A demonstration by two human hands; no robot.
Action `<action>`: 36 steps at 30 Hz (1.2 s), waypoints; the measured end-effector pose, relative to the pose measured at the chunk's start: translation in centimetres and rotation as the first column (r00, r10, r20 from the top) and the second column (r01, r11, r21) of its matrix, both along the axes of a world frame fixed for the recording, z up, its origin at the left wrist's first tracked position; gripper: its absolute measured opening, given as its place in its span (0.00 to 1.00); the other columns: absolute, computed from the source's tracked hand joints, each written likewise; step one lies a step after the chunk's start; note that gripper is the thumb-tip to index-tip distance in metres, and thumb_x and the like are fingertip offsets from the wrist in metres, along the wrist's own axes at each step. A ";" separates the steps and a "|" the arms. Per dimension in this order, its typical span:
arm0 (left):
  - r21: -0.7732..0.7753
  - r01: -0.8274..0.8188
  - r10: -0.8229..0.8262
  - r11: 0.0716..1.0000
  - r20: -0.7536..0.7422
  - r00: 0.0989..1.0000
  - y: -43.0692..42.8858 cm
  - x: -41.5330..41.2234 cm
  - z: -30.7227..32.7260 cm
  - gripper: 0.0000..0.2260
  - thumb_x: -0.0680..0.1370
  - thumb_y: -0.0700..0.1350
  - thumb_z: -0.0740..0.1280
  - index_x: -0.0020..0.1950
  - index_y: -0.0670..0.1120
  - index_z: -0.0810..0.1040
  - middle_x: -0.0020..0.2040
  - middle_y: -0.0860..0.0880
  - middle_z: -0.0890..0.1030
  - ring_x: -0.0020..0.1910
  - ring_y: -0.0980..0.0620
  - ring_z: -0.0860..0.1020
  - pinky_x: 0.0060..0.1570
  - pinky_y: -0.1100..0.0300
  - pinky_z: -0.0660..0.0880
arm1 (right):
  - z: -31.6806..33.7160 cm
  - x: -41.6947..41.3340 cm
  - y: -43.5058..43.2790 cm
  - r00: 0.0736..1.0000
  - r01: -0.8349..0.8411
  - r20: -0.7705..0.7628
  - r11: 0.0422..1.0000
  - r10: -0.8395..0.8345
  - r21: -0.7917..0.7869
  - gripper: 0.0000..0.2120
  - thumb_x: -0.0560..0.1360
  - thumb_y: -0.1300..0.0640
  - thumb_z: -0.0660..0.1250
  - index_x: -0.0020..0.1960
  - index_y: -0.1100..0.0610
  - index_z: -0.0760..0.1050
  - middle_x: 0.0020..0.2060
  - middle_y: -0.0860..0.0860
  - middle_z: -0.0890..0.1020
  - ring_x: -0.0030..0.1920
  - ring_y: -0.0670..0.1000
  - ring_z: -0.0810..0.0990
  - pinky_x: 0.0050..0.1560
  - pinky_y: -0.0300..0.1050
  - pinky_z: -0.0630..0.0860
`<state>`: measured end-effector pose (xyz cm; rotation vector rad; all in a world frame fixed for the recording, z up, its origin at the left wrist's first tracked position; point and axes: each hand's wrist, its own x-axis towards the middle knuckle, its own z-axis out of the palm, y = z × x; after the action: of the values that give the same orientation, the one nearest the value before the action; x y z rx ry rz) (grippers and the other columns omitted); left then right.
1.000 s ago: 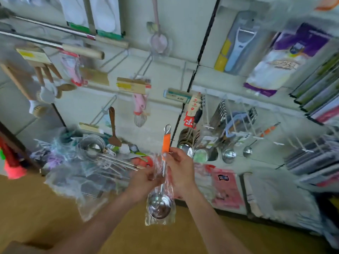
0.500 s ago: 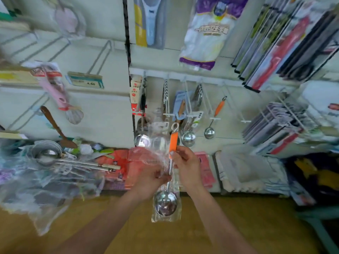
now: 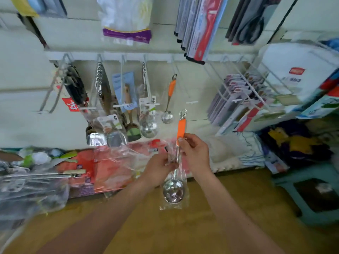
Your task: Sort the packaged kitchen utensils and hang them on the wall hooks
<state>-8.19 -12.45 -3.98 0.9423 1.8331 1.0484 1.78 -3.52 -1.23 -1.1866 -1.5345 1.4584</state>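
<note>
Several utensils already hang on the wall hooks, a matching hung ladle (image 3: 169, 99) among them, just above my fingers (image 3: 183, 142). By my reckoning, the heap of bagged stock (image 3: 36, 182) far to their left remains to sort. My right hand (image 3: 197, 154) pinches the bagged ladle (image 3: 181, 129) by its orange handle. My left hand (image 3: 157, 169) grips the bag around the shaft.

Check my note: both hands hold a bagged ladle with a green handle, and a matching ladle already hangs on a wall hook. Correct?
Not quite. The head view shows the handle is orange, not green. Otherwise right: the left hand and right hand hold the bagged ladle, and a matching ladle hangs on a wall hook.
</note>
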 end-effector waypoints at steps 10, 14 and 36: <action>0.040 -0.030 0.028 0.999 0.038 0.999 3.7 -0.7 0.0 0.04 0.74 0.39 0.73 0.44 0.47 0.84 0.43 0.50 0.85 0.45 0.49 0.83 0.56 0.45 0.77 | -0.2 -1.3 3.7 0.999 0.000 -0.037 1.000 -0.001 -0.009 0.07 0.76 0.62 0.71 0.49 0.50 0.82 0.40 0.48 0.85 0.40 0.45 0.81 0.49 0.51 0.80; 0.045 -0.027 0.024 0.999 0.068 0.997 4.3 -1.1 0.0 0.03 0.75 0.39 0.71 0.44 0.45 0.83 0.41 0.50 0.85 0.41 0.54 0.82 0.48 0.54 0.77 | -0.8 -1.8 4.5 1.000 0.005 -0.025 1.000 -0.005 0.014 0.07 0.76 0.61 0.70 0.50 0.50 0.82 0.43 0.50 0.86 0.43 0.47 0.82 0.52 0.53 0.80; -0.013 -0.257 0.253 0.966 0.228 0.940 15.9 -6.9 -1.3 0.04 0.74 0.33 0.71 0.47 0.38 0.78 0.42 0.40 0.78 0.34 0.52 0.77 0.27 0.65 0.74 | -1.4 -10.7 16.2 0.978 -0.062 0.205 0.983 0.026 0.172 0.04 0.77 0.61 0.70 0.48 0.61 0.83 0.30 0.41 0.75 0.31 0.37 0.73 0.34 0.27 0.68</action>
<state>-15.04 3.44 -5.26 0.5740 1.7848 1.2757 -8.93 12.67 -2.66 -1.2297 -1.7983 1.2289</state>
